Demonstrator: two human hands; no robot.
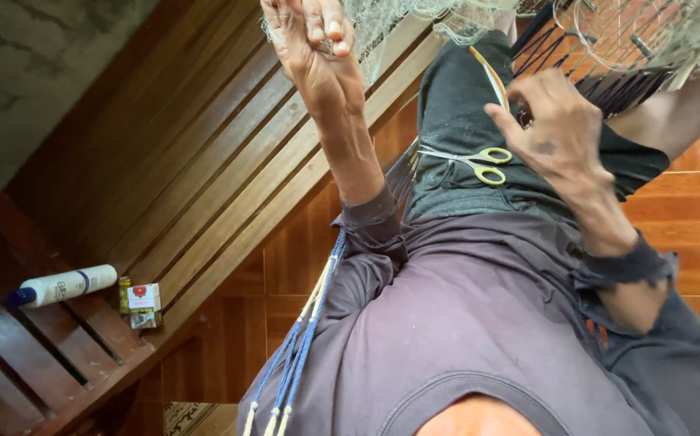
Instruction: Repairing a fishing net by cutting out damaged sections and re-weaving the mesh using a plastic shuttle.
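Both hands pinched pale netting [414, 16]: left hand [313, 48], right hand [555, 129]; yellow-handled scissors [479, 161] lay on the lap between them.

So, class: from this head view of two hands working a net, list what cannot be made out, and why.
- Left hand: fingertips cut by top edge, tangled in net.
- Right hand: its fingers curl away, so what they grip is hidden.
- Scissors: blade tips blurred against the dark cloth.
- Small box: print too small.

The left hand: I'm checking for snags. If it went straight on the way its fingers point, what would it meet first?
Probably the pale fishing net. The left hand points up toward the frame's top edge, its fingertips already at or in the mesh; depth is unclear, so contact isn't certain.
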